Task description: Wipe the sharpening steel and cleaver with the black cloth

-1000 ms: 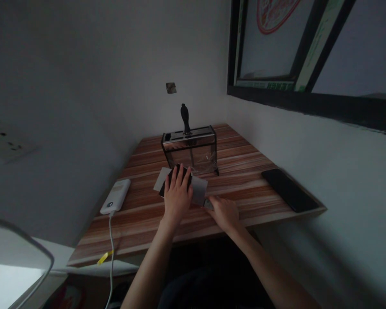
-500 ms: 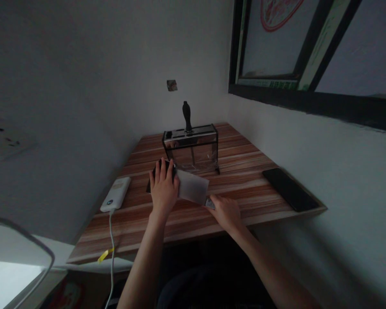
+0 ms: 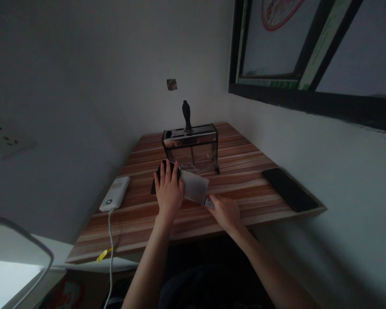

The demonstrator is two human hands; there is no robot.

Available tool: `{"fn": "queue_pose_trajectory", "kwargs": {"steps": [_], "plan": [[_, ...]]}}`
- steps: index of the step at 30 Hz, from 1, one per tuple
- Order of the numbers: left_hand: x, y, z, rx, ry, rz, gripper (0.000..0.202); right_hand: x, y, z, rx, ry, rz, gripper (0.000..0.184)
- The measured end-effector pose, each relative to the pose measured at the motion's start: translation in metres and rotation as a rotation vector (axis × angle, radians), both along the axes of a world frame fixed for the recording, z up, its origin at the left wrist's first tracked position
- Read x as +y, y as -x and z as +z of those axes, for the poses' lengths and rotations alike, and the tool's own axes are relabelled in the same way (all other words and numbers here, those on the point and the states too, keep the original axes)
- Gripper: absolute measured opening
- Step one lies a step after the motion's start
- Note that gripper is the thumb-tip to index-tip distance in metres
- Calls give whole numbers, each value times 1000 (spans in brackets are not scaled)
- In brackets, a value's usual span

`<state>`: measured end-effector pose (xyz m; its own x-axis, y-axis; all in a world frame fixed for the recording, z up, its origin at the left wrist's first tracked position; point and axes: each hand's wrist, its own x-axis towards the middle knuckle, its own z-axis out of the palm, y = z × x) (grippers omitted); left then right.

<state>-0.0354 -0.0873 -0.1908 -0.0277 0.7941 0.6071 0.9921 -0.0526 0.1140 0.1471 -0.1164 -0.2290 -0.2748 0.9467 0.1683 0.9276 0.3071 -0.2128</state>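
Note:
My right hand (image 3: 225, 211) is closed around the handle of a cleaver, near the table's front edge. The cleaver's broad grey blade (image 3: 195, 187) points left, low over the tabletop. My left hand (image 3: 170, 189) lies over the blade's far end with its fingers somewhat spread, holding a flat black piece (image 3: 155, 185) against it. The fingers cover much of this piece; whether it is a cloth or a sleeve I cannot make out. Just behind the blade stands a clear-sided knife block (image 3: 190, 146) with a black-handled tool (image 3: 186, 115) upright in its top.
On the wood-grain table (image 3: 244, 167), a white power bank (image 3: 115, 195) with a cable (image 3: 110, 244) lies at the left. A black phone (image 3: 289, 189) lies near the right edge. Walls close in at the back and both sides, with a dark-framed window (image 3: 276, 43) upper right.
My left hand and the black piece have slid slightly right along the blade, toward the handle. My right hand and the cleaver stay nearly still.

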Motion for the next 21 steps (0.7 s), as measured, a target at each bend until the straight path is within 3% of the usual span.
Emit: {"fn": "queue_pose_trajectory", "kwargs": {"steps": [10,16,21], "plan": [[7,4,-6,-219,-95,-42,51,0,0,-1,15,-5,-3,22],[4,8,0,-393,-182,-120,50,0,0,-1,34,-17,-8,23],[3,8,1,-228,-123,-121,48,0,0,0,21,-3,-17,24]]}}
